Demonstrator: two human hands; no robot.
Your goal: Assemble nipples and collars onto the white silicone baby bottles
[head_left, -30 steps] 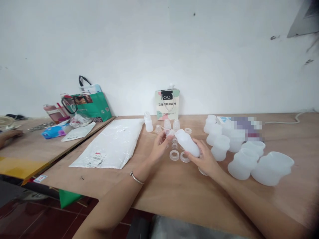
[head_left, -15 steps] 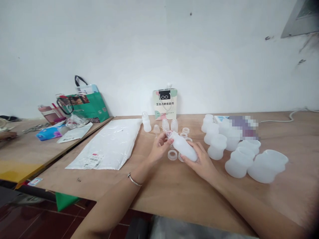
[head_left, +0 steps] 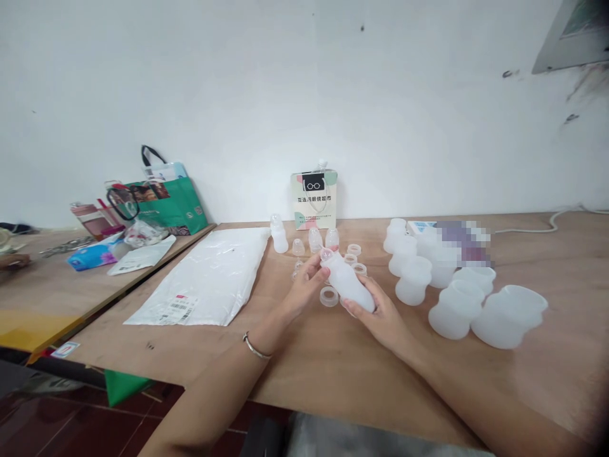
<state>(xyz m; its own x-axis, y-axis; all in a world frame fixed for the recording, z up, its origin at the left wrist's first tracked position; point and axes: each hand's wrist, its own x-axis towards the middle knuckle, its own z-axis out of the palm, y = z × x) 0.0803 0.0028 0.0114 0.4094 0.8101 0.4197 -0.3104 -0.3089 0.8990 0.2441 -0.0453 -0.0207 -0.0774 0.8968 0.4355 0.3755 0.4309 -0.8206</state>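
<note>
Over the wooden table (head_left: pixel 323 362), a bottle (head_left: pixel 351 284) tilts, its lower body gripped by the right hand (head_left: pixel 380 311), while the left hand (head_left: pixel 307 280) is closed around the clear top (head_left: pixel 326 254) at its upper end. Holding the body steady and keeping that top square to the neck seems wisest. Frosted white, the bottle looks smooth, rounded and translucent.

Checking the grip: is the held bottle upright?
No, the right hand holds the bottle tilted, its top toward the left hand.
</note>
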